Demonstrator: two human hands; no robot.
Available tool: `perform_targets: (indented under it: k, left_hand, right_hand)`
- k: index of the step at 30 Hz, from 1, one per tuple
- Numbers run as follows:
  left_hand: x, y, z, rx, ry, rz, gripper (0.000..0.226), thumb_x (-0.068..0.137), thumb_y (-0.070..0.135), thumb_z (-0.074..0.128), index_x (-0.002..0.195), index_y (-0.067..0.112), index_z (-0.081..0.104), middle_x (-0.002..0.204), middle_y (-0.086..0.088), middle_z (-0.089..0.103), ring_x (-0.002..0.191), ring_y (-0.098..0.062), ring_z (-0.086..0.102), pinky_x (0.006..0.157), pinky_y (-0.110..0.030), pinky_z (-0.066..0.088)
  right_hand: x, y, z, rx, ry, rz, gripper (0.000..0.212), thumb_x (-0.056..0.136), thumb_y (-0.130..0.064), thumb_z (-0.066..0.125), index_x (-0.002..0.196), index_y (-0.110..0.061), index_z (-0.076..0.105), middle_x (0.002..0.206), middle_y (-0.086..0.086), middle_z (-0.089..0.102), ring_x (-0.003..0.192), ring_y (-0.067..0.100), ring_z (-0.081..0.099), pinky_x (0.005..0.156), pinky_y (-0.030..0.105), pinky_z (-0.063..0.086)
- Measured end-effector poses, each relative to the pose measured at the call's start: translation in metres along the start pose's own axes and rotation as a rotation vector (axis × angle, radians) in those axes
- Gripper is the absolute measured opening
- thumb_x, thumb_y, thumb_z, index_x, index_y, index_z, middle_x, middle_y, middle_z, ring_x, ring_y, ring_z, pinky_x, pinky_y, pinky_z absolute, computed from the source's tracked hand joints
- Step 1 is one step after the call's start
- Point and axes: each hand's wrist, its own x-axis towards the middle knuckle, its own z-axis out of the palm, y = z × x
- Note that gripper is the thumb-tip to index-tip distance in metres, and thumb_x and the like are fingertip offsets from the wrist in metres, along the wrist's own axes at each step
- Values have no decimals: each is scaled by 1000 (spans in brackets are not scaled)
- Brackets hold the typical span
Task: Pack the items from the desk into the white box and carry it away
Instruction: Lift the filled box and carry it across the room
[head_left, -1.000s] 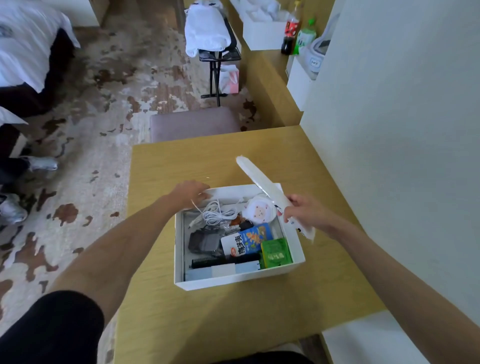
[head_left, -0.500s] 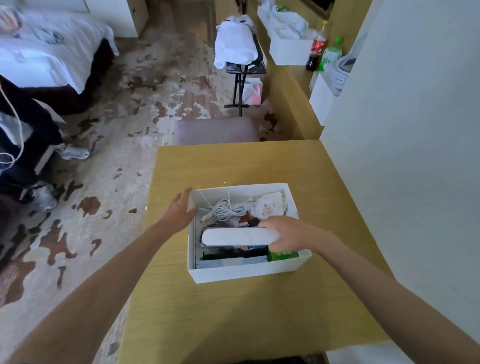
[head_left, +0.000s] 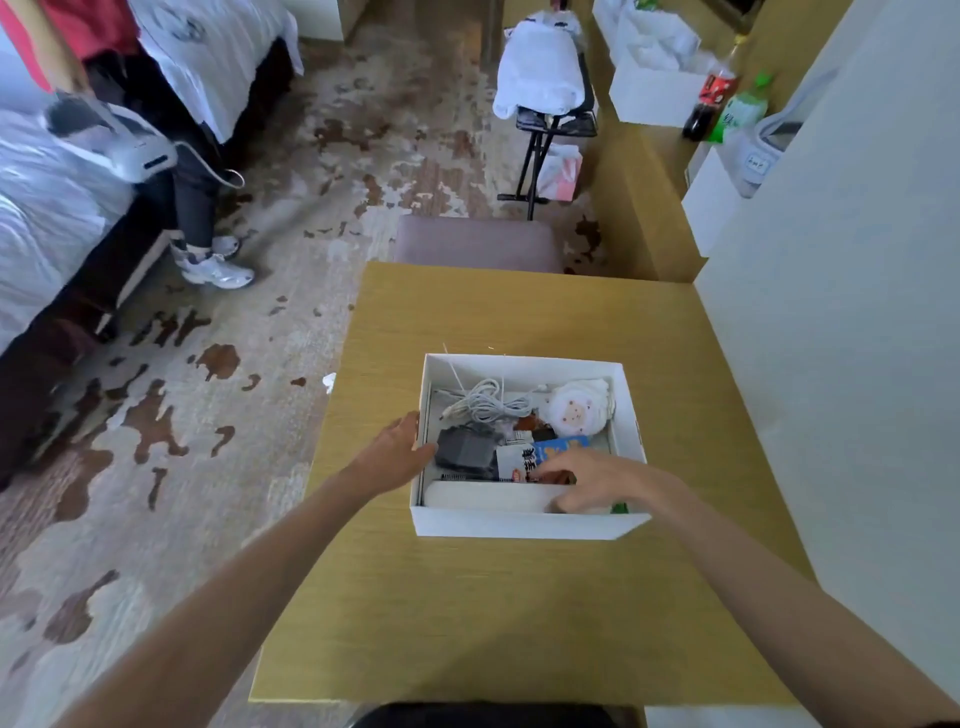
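Note:
The white box (head_left: 524, 522) stands open on the wooden desk (head_left: 519, 613). Inside lie a coiled white cable (head_left: 483, 402), a round white plush with a face (head_left: 579, 410), a black adapter (head_left: 465, 452), a blue packet (head_left: 558, 447) and a green item (head_left: 619, 506). A long white bar (head_left: 483, 496) lies flat along the inside of the box's front wall. My right hand (head_left: 597, 480) reaches into the box and curls over the bar's right end. My left hand (head_left: 395, 457) grips the box's left wall, thumb over the rim.
A wall (head_left: 831, 312) runs close along the desk's right side. A padded stool (head_left: 478, 244) sits beyond the far edge. A person's legs (head_left: 208, 260) stand by the bed at left. A rack with a white towel (head_left: 545, 67) and bottles (head_left: 727, 109) are further back.
My right hand brought the white bar from the box's right side down into the box and to its front wall. My left hand slid from the box's back corner along its left wall.

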Motion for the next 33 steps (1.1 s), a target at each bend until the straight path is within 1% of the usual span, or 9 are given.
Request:
perform_targets:
  k: [5, 8, 10, 12, 14, 16, 19, 27, 33]
  left_hand:
    - [19, 7, -1, -10, 11, -110, 17, 96, 19, 37, 107, 7, 41, 101, -17, 54, 84, -27, 47, 72, -36, 37]
    - [25, 10, 5, 21, 74, -153, 30, 98, 18, 33, 123, 2, 40, 114, -24, 56, 92, -38, 55, 74, -37, 40]
    - [23, 11, 12, 57, 111, -162, 31, 98, 16, 31, 125, 2, 37, 114, -27, 56, 96, -42, 57, 78, -42, 45]
    - [18, 12, 17, 68, 121, -191, 31, 97, 16, 31, 126, 6, 34, 108, -28, 58, 94, -43, 57, 79, -48, 48]
    - [18, 10, 17, 54, 126, -220, 34, 94, 18, 35, 127, 11, 33, 107, -24, 59, 94, -42, 58, 83, -51, 50]
    - [19, 11, 15, 33, 120, -246, 39, 89, 19, 40, 128, 16, 34, 107, -19, 60, 94, -39, 58, 84, -50, 51]
    - [17, 13, 15, -4, 108, -297, 44, 87, 23, 45, 130, 20, 37, 107, -14, 60, 95, -36, 58, 84, -48, 51]
    - [8, 12, 21, 34, 156, -383, 40, 84, 18, 44, 123, 11, 49, 106, -17, 61, 92, -37, 58, 71, -35, 46]
    - [-29, -27, 19, -12, 248, -427, 24, 82, 15, 48, 103, 6, 55, 88, -16, 64, 79, -34, 61, 67, -38, 53]
  right_hand:
    - [-22, 20, -1, 312, 503, -5, 18, 93, -30, 59, 108, -29, 67, 101, -22, 66, 95, -3, 61, 88, 32, 55]
    - [-33, 32, 2, 536, 867, 132, 16, 94, -22, 53, 102, -32, 64, 104, -13, 65, 94, 3, 60, 77, 17, 46]
    - [-37, 38, 5, 576, 1030, 275, 24, 91, -20, 53, 114, -25, 60, 116, 0, 61, 97, 9, 58, 79, 18, 40]
    - [-37, 41, 11, 591, 1006, 400, 41, 90, -21, 54, 131, -18, 50, 132, 4, 53, 118, 17, 51, 94, 27, 37]
    - [-31, 43, 16, 688, 868, 457, 46, 91, -24, 52, 136, -13, 46, 134, 6, 51, 122, 24, 50, 97, 34, 39]
    - [-25, 45, 20, 700, 743, 435, 29, 92, -21, 48, 109, -1, 58, 104, 17, 63, 92, 31, 61, 73, 32, 43]
    - [-17, 51, 24, 674, 681, 449, 25, 89, -17, 45, 67, -6, 42, 62, 12, 40, 53, 24, 39, 52, 30, 25]
    - [-8, 61, 21, 511, 711, 428, 34, 93, -11, 44, 60, -9, 40, 55, 3, 38, 45, 15, 36, 43, 26, 25]
    - [-7, 29, 18, 354, 662, 280, 38, 96, -14, 43, 58, -12, 40, 52, 0, 39, 43, 13, 37, 41, 26, 25]
